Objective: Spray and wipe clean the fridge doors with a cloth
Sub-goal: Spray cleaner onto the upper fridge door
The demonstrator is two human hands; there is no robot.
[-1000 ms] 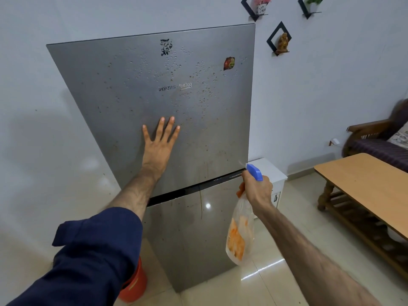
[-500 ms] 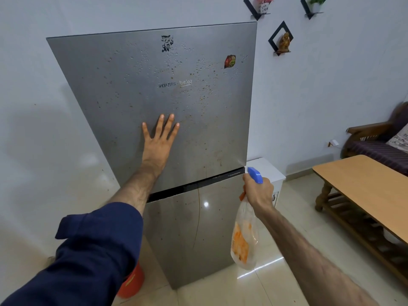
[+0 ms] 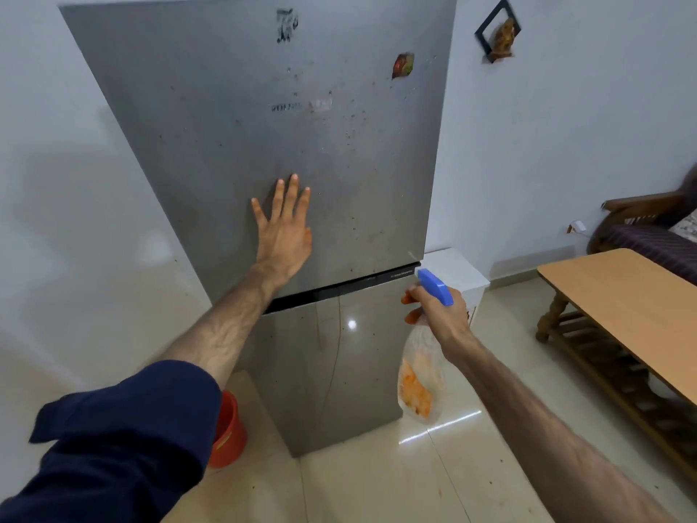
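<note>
A tall grey fridge fills the middle of the head view. Its upper door (image 3: 234, 118) is speckled with brown spots and droplets; its lower door (image 3: 339, 375) shows drip streaks and a light glare. My left hand (image 3: 284, 228) lies flat on the upper door, fingers spread, holding nothing. My right hand (image 3: 439, 309) grips a clear spray bottle (image 3: 420, 383) with a blue nozzle and orange label, held beside the fridge's right edge at the gap between the doors. No cloth is in view.
An orange bucket (image 3: 226, 432) stands on the floor left of the fridge. A small white cabinet (image 3: 458, 275) sits right of it. A wooden coffee table (image 3: 622, 300) and a dark sofa (image 3: 648, 235) are at the right. Tiled floor lies in front.
The view has dropped and moved closer to the fridge. My right hand with the bottle has shifted slightly right. My left hand stays flat on the upper door.
</note>
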